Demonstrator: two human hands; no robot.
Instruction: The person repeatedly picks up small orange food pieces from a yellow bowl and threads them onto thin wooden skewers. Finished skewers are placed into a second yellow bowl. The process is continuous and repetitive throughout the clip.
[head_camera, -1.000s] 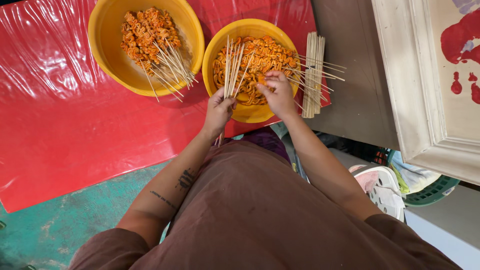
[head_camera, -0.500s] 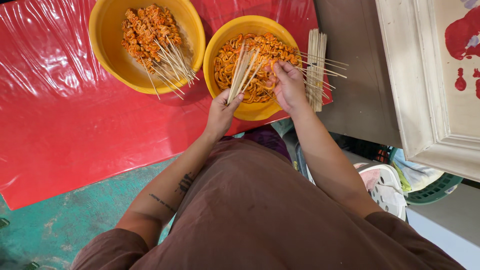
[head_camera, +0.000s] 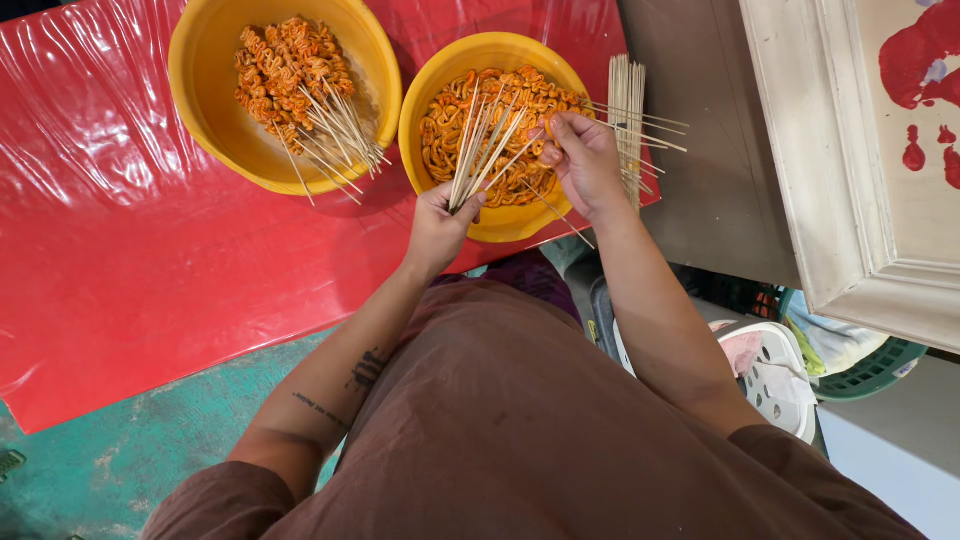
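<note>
1. The landmark is the right-hand yellow bowl (head_camera: 500, 225), which stands on a red plastic sheet (head_camera: 150, 230) and is heaped with orange spiral snacks (head_camera: 455, 115).
2. The left hand (head_camera: 437, 228) is at the bowl's near rim, closed in a fist around a bundle of bare wooden skewers (head_camera: 478, 150) that fan out over the bowl's contents.
3. The right hand (head_camera: 587, 165) is over the bowl's right rim, fingers pinched on a single skewer (head_camera: 548, 200) and an orange piece at the fingertips.
4. A stack of spare skewers (head_camera: 627, 90) lies just beside the bowl, on its right.
5. A second yellow bowl (head_camera: 200, 110), to the left of the first one, holds filled skewers (head_camera: 300, 75).
6. A white picture frame (head_camera: 800, 150) lies well to the right of the bowl.
</note>
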